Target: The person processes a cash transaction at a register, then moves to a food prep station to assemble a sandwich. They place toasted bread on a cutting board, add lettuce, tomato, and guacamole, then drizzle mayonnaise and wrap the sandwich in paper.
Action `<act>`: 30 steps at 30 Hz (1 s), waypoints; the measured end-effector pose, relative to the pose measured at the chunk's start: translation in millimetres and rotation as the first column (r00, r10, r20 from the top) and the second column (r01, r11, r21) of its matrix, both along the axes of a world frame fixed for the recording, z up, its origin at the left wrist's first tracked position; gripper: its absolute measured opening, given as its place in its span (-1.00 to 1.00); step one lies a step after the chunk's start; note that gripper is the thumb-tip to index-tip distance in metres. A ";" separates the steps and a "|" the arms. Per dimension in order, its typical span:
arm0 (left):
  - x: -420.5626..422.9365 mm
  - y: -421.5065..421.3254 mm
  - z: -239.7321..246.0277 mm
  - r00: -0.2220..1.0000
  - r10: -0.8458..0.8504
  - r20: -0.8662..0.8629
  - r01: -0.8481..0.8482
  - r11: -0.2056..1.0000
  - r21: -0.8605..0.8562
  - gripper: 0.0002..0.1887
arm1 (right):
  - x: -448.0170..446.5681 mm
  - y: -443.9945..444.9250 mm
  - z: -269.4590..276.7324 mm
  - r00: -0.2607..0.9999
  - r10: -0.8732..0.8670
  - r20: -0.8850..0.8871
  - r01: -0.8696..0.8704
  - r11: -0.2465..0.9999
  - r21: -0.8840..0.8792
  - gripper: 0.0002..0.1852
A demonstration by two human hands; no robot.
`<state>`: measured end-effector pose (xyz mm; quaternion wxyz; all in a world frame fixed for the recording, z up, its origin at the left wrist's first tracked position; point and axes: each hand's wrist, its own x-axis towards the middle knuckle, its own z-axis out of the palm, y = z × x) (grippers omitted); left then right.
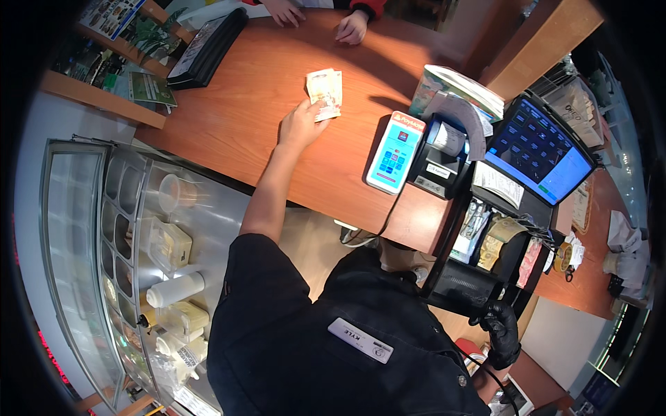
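My bare left hand (304, 125) reaches over the wooden counter and pinches a few yellowish banknotes (325, 93) between thumb and fingers. The notes lie fanned a little, just above or on the counter top; the exact contact is unclear. My right hand (497, 330), in a black glove, is curled beside the near edge of the cash drawer (458, 286). Whether it grips anything cannot be seen. The drawer stands open, with yellowish notes (490, 250) and reddish notes (529, 260) in separate compartments.
Across the counter (250, 114) rest another person's hands (353, 27). A payment terminal (395, 153), a receipt printer (439, 161) and a touchscreen (541, 148) stand at the right. A black menu folder (208, 49) lies at the upper left, above a steel food display with tubs (169, 244) and a squeeze bottle (177, 289).
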<state>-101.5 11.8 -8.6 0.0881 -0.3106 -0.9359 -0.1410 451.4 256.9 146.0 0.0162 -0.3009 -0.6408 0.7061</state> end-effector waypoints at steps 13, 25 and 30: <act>-13.0 37.0 34.2 0.956 0.292 -0.023 -0.286 0.948 0.143 -0.48 | -1.7 -0.3 -58.3 0.998 -0.051 -0.032 0.049 0.998 -0.049 -0.66; -4.4 85.4 41.0 0.757 0.629 0.177 -0.571 0.769 -0.288 0.09 | -12.8 -6.2 -49.0 0.998 -0.016 -0.055 0.009 0.993 -0.121 -0.64; -21.6 69.2 13.2 0.824 0.558 0.098 -0.537 0.824 -0.179 -0.20 | -9.3 -8.1 -44.7 0.997 -0.038 -0.061 0.036 0.999 -0.031 -0.68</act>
